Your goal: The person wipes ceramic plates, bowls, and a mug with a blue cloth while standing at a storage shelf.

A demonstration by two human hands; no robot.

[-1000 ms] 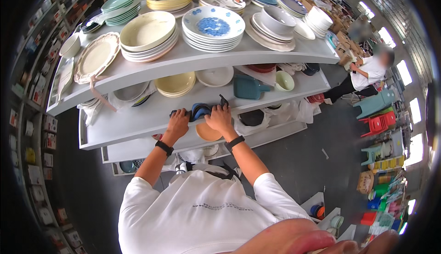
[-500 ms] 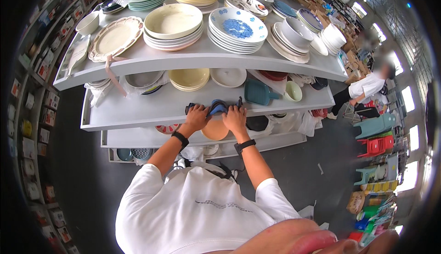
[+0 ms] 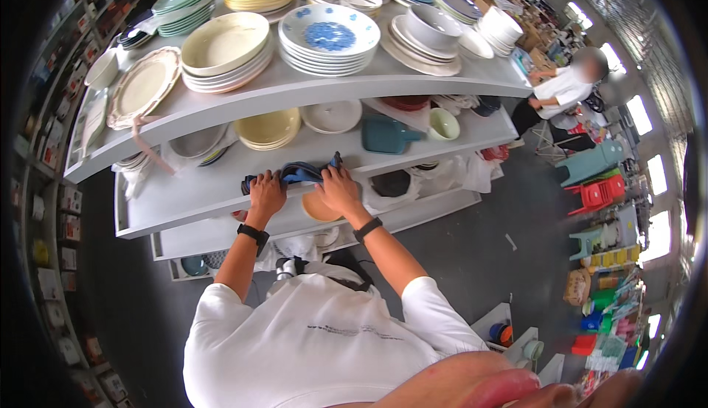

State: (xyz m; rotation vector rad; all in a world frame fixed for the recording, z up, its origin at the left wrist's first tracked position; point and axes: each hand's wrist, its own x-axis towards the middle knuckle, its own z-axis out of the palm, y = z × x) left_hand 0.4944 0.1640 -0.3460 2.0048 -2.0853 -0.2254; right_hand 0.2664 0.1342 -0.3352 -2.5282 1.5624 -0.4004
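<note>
A dark blue and black cloth [image 3: 301, 173] lies bunched along the front edge of the middle shelf [image 3: 177, 209]. My left hand [image 3: 267, 192] is closed on its left end, fingers curled over the shelf edge. On the right end, my right hand [image 3: 339, 189] grips it too, thumb side toward the left hand. A blue loop of the cloth bulges up between the two hands. Behind them on this shelf stand yellow bowls [image 3: 267, 129], a white plate [image 3: 332, 116] and a teal handled dish [image 3: 385, 136]. The undersides of my fingers are hidden.
The upper shelf [image 3: 310, 92] overhangs with stacked plates and bowls, including blue-patterned plates [image 3: 330, 35]. A pinkish ribbon [image 3: 147, 146] hangs off its left front. Below is a lower shelf [image 3: 413, 220] with dishes and plastic wrap. A person [image 3: 564, 92] stands at the right.
Both hands have slid slightly left along the shelf edge with the cloth. The view has turned, so the shelves appear further left and tilted. The person at the right has changed posture.
</note>
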